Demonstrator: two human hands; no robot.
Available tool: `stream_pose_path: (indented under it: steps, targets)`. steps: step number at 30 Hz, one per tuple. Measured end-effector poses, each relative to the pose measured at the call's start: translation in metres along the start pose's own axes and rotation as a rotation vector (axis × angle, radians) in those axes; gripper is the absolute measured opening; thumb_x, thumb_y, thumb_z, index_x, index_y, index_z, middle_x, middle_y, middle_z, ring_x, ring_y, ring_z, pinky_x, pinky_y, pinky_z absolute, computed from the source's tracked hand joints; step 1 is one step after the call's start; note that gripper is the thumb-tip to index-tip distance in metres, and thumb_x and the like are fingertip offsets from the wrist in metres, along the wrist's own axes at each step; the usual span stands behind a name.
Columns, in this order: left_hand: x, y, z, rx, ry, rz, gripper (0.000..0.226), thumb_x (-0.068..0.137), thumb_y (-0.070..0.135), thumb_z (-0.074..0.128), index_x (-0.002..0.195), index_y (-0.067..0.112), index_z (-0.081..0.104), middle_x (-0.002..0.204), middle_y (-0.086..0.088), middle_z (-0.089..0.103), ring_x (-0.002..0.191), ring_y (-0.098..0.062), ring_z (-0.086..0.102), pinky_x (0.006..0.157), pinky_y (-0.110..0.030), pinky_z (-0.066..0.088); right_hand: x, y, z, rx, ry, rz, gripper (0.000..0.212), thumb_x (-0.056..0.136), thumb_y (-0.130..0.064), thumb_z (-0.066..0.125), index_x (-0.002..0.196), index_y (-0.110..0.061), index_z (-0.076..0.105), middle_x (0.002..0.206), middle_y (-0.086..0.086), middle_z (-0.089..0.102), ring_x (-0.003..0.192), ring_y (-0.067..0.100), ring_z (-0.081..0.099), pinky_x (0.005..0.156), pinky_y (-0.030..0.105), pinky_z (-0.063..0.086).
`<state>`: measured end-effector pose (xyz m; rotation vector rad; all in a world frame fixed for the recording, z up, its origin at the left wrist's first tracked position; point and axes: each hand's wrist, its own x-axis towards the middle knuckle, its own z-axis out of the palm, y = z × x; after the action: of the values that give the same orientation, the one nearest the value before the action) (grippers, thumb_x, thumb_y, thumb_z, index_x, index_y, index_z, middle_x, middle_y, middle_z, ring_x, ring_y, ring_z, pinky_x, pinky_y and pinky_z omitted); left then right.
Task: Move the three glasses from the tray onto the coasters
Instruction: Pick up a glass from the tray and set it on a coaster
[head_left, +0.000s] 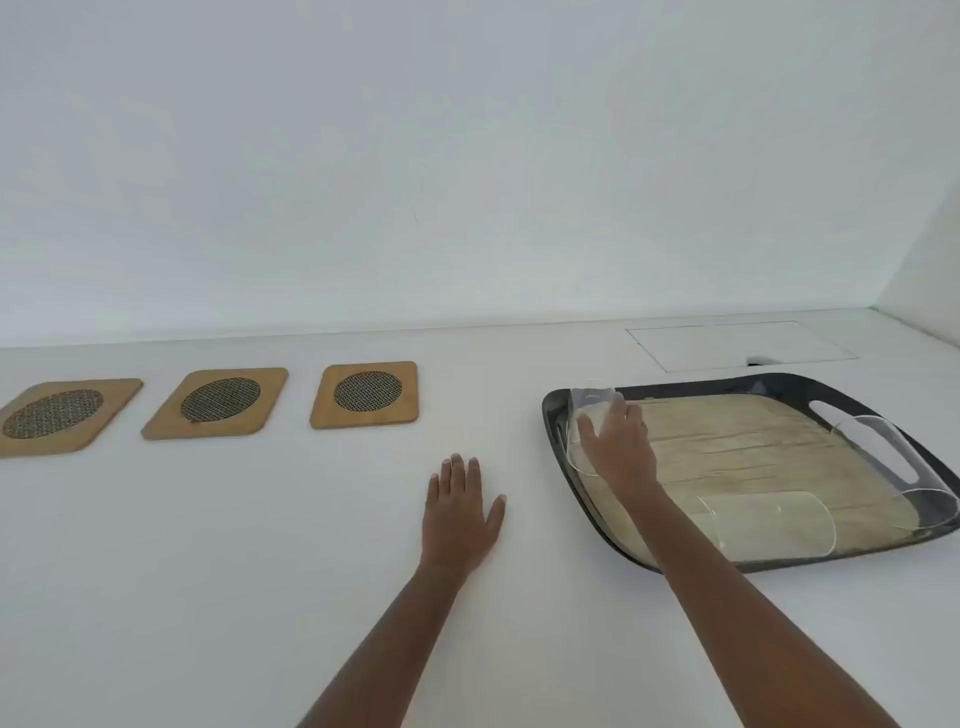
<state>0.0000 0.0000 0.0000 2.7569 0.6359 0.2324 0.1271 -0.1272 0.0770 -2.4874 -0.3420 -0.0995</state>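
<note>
1. I see the nearest-left glass (589, 415) at the tray's (779, 382) left edge, my right hand (618, 447) wrapped around it.
2. Two more glasses, one at the front (769, 525) and one at the right (893, 467), are on the tray.
3. My left hand (460, 512) lies flat and open on the counter (208, 571).
4. Three coasters (364, 395) sit bare in a row, well left.

three coasters (218, 402) in a row left, tray (675, 564) right, three glasses (769, 522) on it
</note>
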Motion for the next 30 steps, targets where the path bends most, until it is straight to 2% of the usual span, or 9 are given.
stream_pose_path:
  steps: [5, 10, 14, 18, 23, 25, 28, 30]
  targets:
    - [-0.001, -0.002, 0.004, -0.073, 0.067, -0.029, 0.064, 0.096, 0.038, 0.03, 0.146, 0.006, 0.006, 0.158, -0.011, 0.013, 0.147, -0.021, 0.009, 0.12, -0.032, 0.004, 0.017, -0.004, 0.001, 0.1, -0.12, 0.193, 0.073, 0.088, -0.036, 0.051, 0.138, 0.004, 0.016, 0.135, 0.029, 0.034, 0.123, 0.044, 0.038, 0.097, 0.048, 0.039]
    - [-0.001, -0.002, 0.004, -0.062, 0.078, -0.02, 0.063, 0.096, 0.038, 0.03, 0.146, 0.007, 0.007, 0.158, -0.01, 0.015, 0.147, -0.02, 0.01, 0.12, -0.031, 0.005, 0.026, -0.005, 0.0, 0.228, -0.217, 0.324, 0.082, 0.08, -0.037, 0.064, 0.134, 0.003, 0.018, 0.136, 0.028, 0.035, 0.124, 0.042, 0.041, 0.098, 0.045, 0.04]
    - [-0.002, -0.001, 0.003, -0.069, 0.079, -0.017, 0.062, 0.096, 0.037, 0.03, 0.146, 0.007, 0.01, 0.158, -0.01, 0.015, 0.147, -0.019, 0.01, 0.12, -0.031, 0.005, 0.029, -0.005, 0.0, 0.237, -0.215, 0.315, 0.084, 0.077, -0.033, 0.067, 0.135, 0.003, 0.018, 0.133, 0.029, 0.041, 0.121, 0.041, 0.044, 0.096, 0.044, 0.042]
    - [-0.002, -0.001, 0.002, -0.068, 0.077, -0.011, 0.06, 0.096, 0.037, 0.03, 0.146, 0.007, 0.013, 0.158, -0.01, 0.015, 0.147, -0.019, 0.01, 0.12, -0.031, 0.004, 0.028, -0.005, -0.002, 0.268, -0.212, 0.319, 0.077, 0.078, -0.03, 0.065, 0.132, 0.003, 0.022, 0.13, 0.027, 0.044, 0.117, 0.041, 0.046, 0.094, 0.044, 0.043]
    - [-0.003, -0.002, 0.0, -0.084, 0.08, -0.008, 0.061, 0.096, 0.036, 0.031, 0.146, 0.007, 0.012, 0.158, -0.008, 0.016, 0.147, -0.017, 0.01, 0.12, -0.03, 0.004, 0.021, -0.009, -0.006, 0.358, -0.171, 0.26, 0.068, 0.08, -0.03, 0.062, 0.128, 0.003, 0.027, 0.126, 0.024, 0.049, 0.11, 0.037, 0.051, 0.078, 0.037, 0.043]
    - [-0.004, -0.001, -0.001, -0.088, 0.077, -0.004, 0.06, 0.096, 0.036, 0.031, 0.146, 0.007, 0.012, 0.158, -0.008, 0.016, 0.147, -0.017, 0.01, 0.12, -0.03, 0.004, 0.019, -0.013, -0.011, 0.411, -0.152, 0.225, 0.07, 0.079, -0.032, 0.062, 0.131, 0.001, 0.028, 0.124, 0.022, 0.05, 0.108, 0.035, 0.052, 0.083, 0.042, 0.049]
    - [-0.006, -0.002, -0.002, -0.085, 0.065, 0.011, 0.06, 0.097, 0.036, 0.03, 0.146, 0.008, 0.012, 0.158, -0.008, 0.015, 0.147, -0.017, 0.01, 0.12, -0.03, 0.003, 0.016, -0.021, -0.02, 0.512, -0.148, 0.203, 0.076, 0.079, -0.035, 0.063, 0.136, -0.003, 0.025, 0.119, 0.016, 0.049, 0.105, 0.031, 0.053, 0.093, 0.048, 0.049]
    - [-0.008, -0.004, -0.003, -0.084, 0.049, 0.027, 0.06, 0.097, 0.037, 0.03, 0.146, 0.008, 0.011, 0.158, -0.007, 0.014, 0.147, -0.016, 0.008, 0.119, -0.029, 0.002, 0.013, -0.027, -0.024, 0.585, -0.176, 0.196, 0.075, 0.078, -0.036, 0.064, 0.135, -0.004, 0.027, 0.113, 0.011, 0.048, 0.105, 0.03, 0.055, 0.092, 0.05, 0.05]
